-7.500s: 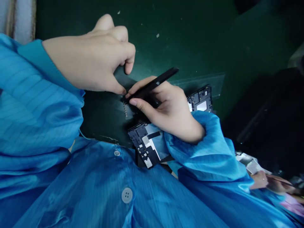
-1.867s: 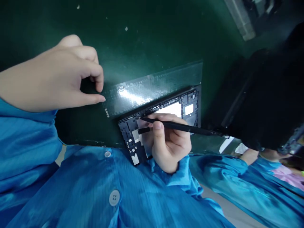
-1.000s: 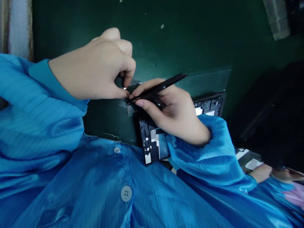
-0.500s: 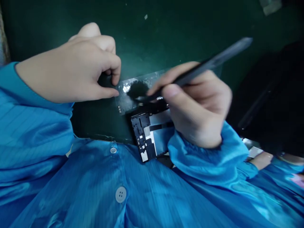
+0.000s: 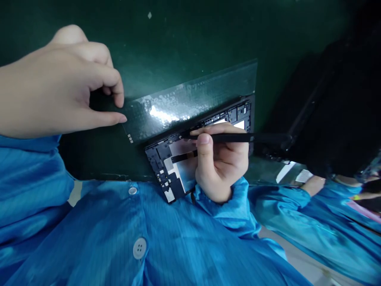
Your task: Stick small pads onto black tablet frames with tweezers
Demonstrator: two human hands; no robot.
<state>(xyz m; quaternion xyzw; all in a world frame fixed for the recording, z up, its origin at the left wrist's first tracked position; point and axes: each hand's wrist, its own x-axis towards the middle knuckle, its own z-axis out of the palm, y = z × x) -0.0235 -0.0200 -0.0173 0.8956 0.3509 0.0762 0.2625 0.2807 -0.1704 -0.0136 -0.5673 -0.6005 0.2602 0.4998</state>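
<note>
My left hand (image 5: pixel 56 85) pinches the left end of a shiny transparent film strip (image 5: pixel 190 103) that lies on the green table; a few small pads sit at its near corner. My right hand (image 5: pixel 222 163) grips black tweezers (image 5: pixel 238 138) that lie almost level, their tip touching the upper edge of a black device frame (image 5: pixel 166 167). The frame lies flat just below the strip, with pale patches inside. My right hand covers the frame's middle.
The dark green table (image 5: pixel 190 39) stretches behind the strip. A dark bulky shape (image 5: pixel 333 99) stands at the right. Another person's blue sleeve and hand (image 5: pixel 312 186) show at the lower right. My blue coat (image 5: pixel 133 238) fills the foreground.
My right hand has come down from the strip's left end to the frame, and the tweezers have swung from raised to level. My left hand keeps its pinch on the strip.
</note>
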